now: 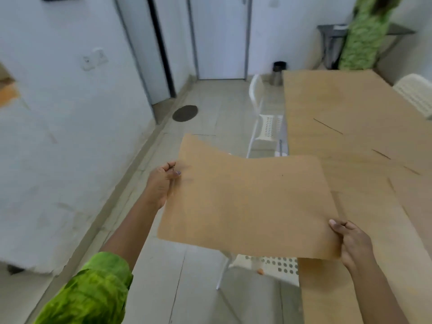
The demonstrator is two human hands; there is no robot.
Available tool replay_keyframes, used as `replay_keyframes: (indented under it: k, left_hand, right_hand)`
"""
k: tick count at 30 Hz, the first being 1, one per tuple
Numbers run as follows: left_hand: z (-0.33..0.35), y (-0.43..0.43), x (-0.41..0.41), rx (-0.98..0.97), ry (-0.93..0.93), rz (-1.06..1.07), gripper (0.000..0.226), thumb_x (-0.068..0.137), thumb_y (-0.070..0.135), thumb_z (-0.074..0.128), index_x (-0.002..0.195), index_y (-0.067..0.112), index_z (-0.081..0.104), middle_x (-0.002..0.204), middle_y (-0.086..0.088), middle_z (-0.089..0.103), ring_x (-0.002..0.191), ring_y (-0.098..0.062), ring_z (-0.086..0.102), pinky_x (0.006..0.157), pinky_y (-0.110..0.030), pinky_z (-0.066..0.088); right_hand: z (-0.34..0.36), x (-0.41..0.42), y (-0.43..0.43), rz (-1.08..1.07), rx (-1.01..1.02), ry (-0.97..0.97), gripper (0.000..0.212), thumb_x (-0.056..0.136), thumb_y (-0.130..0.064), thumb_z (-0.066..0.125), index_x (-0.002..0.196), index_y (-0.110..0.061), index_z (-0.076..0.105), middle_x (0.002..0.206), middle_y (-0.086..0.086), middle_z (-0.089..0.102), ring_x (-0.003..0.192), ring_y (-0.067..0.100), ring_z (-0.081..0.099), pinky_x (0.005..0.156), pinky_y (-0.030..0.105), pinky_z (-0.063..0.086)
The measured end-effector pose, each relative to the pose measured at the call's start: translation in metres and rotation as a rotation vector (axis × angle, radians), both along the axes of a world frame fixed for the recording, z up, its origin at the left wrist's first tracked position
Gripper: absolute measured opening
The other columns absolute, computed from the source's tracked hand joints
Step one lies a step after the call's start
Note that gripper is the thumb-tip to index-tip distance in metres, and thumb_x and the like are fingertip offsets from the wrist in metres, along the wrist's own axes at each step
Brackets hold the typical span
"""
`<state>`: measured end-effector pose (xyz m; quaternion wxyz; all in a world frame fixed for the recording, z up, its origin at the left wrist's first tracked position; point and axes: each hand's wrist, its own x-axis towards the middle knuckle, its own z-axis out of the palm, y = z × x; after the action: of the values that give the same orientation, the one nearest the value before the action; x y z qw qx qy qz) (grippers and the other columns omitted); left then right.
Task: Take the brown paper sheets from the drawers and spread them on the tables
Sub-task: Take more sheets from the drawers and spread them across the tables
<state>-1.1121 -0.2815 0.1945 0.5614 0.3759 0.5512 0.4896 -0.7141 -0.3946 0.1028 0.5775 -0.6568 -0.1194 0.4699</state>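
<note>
I hold a brown paper sheet (247, 202) flat in the air over the floor, beside the left edge of the table (284, 136). My left hand (161, 183) grips the sheet's left edge, thumb on top. My right hand (350, 242) pinches its near right corner. The table on the right is covered by several brown paper sheets (350, 118) that overlap one another. The held sheet's right part hangs over those sheets.
Two white plastic chairs stand at the table's left side, one far (264, 118), one under the held sheet (268, 265). Another white chair (416, 92) is at the far right. A person in green (364, 36) stands at the back. A dark bin (278, 73) sits near the doors.
</note>
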Motion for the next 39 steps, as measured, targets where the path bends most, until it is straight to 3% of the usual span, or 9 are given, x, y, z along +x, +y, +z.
replay_keyframes:
  k: [3,7,19,23,25,30,32,35,39]
  left_hand:
    - [-0.003,0.036,0.01,-0.002,-0.014,-0.113,0.027,0.088,-0.011,0.042,0.096,0.006,0.061,0.068,0.005,0.074,0.059,-0.009,0.07,0.051,-0.02,0.055]
    - [-0.007,0.077,0.041,-0.009,-0.016,-0.317,0.028,0.09,-0.009,0.041,0.092,0.008,0.063,0.074,0.002,0.076,0.062,-0.017,0.072,0.053,-0.023,0.056]
    - [-0.016,0.176,0.19,-0.047,0.061,-0.743,0.028,0.088,-0.008,0.044,0.091,0.012,0.065,0.068,0.006,0.073,0.061,-0.007,0.068,0.054,-0.019,0.055]
    - [-0.026,0.203,0.245,-0.061,0.123,-0.908,0.031,0.087,-0.006,0.048,0.115,0.002,0.059,0.086,-0.003,0.069,0.078,-0.015,0.064,0.067,-0.025,0.055]
    - [-0.03,0.214,0.27,-0.091,0.144,-0.979,0.03,0.088,-0.006,0.049,0.115,0.004,0.057,0.078,0.001,0.07,0.068,-0.01,0.066,0.061,-0.022,0.055]
    - [-0.047,0.226,0.315,-0.048,0.405,-1.288,0.034,0.088,-0.002,0.051,0.119,0.011,0.054,0.079,-0.003,0.06,0.056,-0.009,0.059,0.054,-0.022,0.045]
    - [-0.059,0.228,0.326,-0.018,0.5,-1.399,0.038,0.085,-0.004,0.054,0.121,0.009,0.053,0.078,-0.004,0.059,0.064,-0.013,0.055,0.057,-0.023,0.04]
    - [-0.072,0.224,0.337,0.052,0.552,-1.466,0.041,0.083,-0.005,0.059,0.122,0.007,0.054,0.085,-0.006,0.057,0.075,-0.02,0.056,0.059,-0.025,0.044]
    - [-0.089,0.211,0.349,0.355,0.763,-1.506,0.041,0.082,-0.001,0.054,0.122,0.009,0.054,0.111,-0.011,0.061,0.096,-0.03,0.058,0.08,-0.039,0.051]
  right_hand:
    - [0.002,-0.013,-0.016,-0.151,-0.021,0.012,0.021,0.085,-0.003,0.059,0.068,-0.015,0.055,0.051,-0.012,0.066,0.068,0.011,0.052,0.05,0.015,0.049]
    - [0.003,-0.022,-0.034,-0.307,-0.038,-0.009,0.022,0.086,-0.002,0.059,0.068,-0.014,0.053,0.077,-0.002,0.056,0.071,0.011,0.05,0.06,0.02,0.04]
    - [-0.008,-0.008,-0.079,-0.75,-0.085,0.043,0.021,0.085,-0.002,0.058,0.068,-0.013,0.054,0.08,-0.002,0.056,0.075,0.01,0.05,0.067,0.021,0.037]
    - [-0.009,-0.027,-0.087,-0.921,-0.091,0.085,0.02,0.085,-0.001,0.058,0.069,-0.012,0.054,0.081,0.0,0.057,0.078,0.013,0.051,0.079,0.026,0.04]
    - [-0.012,-0.041,-0.089,-0.997,-0.097,0.114,0.021,0.087,-0.001,0.056,0.069,-0.012,0.053,0.08,0.0,0.055,0.082,0.016,0.051,0.088,0.031,0.036]
    - [-0.014,-0.072,-0.077,-1.295,-0.107,0.107,0.027,0.088,0.003,0.055,0.066,-0.013,0.049,0.076,-0.004,0.052,0.091,0.017,0.049,0.084,0.023,0.036]
    - [-0.023,-0.087,-0.073,-1.415,-0.168,0.095,0.024,0.087,0.001,0.058,0.068,-0.012,0.051,0.08,0.001,0.057,0.097,0.019,0.048,0.088,0.026,0.035]
    - [-0.025,-0.103,-0.065,-1.526,-0.218,0.1,0.001,0.086,-0.004,0.061,0.087,-0.004,0.061,0.111,0.018,0.062,0.1,0.025,0.052,0.088,0.036,0.039]
    - [-0.025,-0.114,-0.066,-1.599,-0.371,0.031,0.025,0.087,-0.004,0.059,0.11,0.007,0.061,0.121,0.023,0.06,0.096,0.026,0.053,0.084,0.035,0.04]
